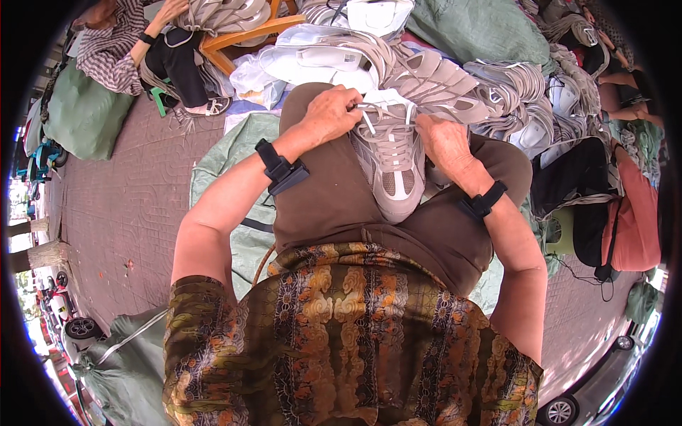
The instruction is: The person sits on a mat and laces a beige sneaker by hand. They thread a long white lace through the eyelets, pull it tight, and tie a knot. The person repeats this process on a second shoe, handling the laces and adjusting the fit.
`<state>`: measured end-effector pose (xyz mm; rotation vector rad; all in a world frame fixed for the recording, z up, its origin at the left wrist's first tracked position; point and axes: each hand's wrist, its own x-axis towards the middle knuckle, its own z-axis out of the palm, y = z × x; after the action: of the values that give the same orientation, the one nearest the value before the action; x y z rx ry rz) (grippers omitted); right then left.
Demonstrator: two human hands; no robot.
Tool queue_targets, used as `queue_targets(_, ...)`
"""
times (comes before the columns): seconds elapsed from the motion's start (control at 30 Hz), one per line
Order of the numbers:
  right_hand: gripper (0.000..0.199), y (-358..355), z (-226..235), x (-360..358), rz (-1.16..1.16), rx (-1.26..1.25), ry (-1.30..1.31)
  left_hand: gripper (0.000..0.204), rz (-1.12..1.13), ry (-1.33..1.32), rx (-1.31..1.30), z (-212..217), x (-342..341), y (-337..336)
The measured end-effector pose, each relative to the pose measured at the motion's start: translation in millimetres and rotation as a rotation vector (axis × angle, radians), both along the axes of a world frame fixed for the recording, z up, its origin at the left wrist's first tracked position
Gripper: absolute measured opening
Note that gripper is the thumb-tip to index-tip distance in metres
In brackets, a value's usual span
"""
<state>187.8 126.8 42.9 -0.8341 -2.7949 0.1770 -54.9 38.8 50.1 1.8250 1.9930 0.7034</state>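
- Both hands are busy with one grey and white shoe [389,160] that rests on the person's lap, toe pointing back toward the person's tummy.
- Fingers of the left hand [329,113] are curled tight, pinching a white lace [368,122] near the top of the shoe.
- On the other side, the right hand [442,140] lies against the shoe, its fingers pressed together by the lace holes.
- I cannot tell if the right hand has a lace in it, because the fingertips are hidden by the shoe.
- Each wrist has a black band, and the left wrist band [280,168] has a small black box clipped on it.
- The right wrist band [483,201] is thinner.
- The person wears brown trousers [334,206] and a shirt with orange and brown patterns [355,334].
- Just past the knees there is a big pile of more grey and white shoes [455,82], touching each other and spread out to the right.
- A green sheet [227,163] lies on the ground under the person's left side.
- Far off at the top left, another person in a checked shirt [110,46] sits by a wooden stool [245,35].
- That person's hand [169,8] reaches up to shoes on the stool.
- Green sacks [85,113] sit on the brick floor [128,213] at the left.
- A red bag [639,220] is at the far right.
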Motion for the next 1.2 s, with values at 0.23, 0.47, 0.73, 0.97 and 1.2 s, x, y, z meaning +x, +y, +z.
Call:
queue_targets(0.23, 0.01, 3, 4, -12, 0.005, 0.124, 0.194, 0.016, -0.002, -0.003, -0.05, -11, 12, 15)
queue_targets(0.47, 0.01, -1, 4, -16, -0.104, -0.086, 0.374, 0.015, -0.011, 0.1, -0.013, -17, 14, 17)
queue_targets(0.73, 0.01, 0, 4, -22, -0.167, -0.089, 0.566, 0.015, -0.076, 0.128, -0.03, -15, 18, 24)
queue_targets(0.97, 0.009, 1, -7, -17, -0.226, -0.162, 0.637, 0.014, -0.062, 0.029, -0.03, 10, 18, 18)
queue_targets(1.2, 0.011, -14, 1, -15, -0.169, -0.175, 0.627, 0.018, -0.087, 0.149, -0.031, -3, 15, 16)
